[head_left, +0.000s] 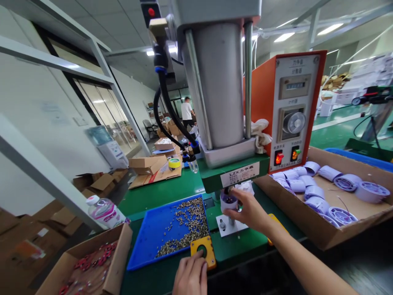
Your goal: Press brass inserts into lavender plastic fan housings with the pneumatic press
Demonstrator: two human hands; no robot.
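pale lilac round plastic cap (229, 202) seated upright on the small white fixture plate (229, 226) under the ram of the grey and green pneumatic press (224, 123), at about twelve o'clock from the bench edge. right hand (250, 211) reaching in from four o'clock, fingers closed on the cap's right side, so clearly nearer than the other. left hand (190, 276) lying at six o'clock, fingers together and flat, touching the yellow square guard with a round hole (203, 250), gripping nothing. blue flat tray of small brass pieces (153, 233) just to nine o'clock of the fixture.
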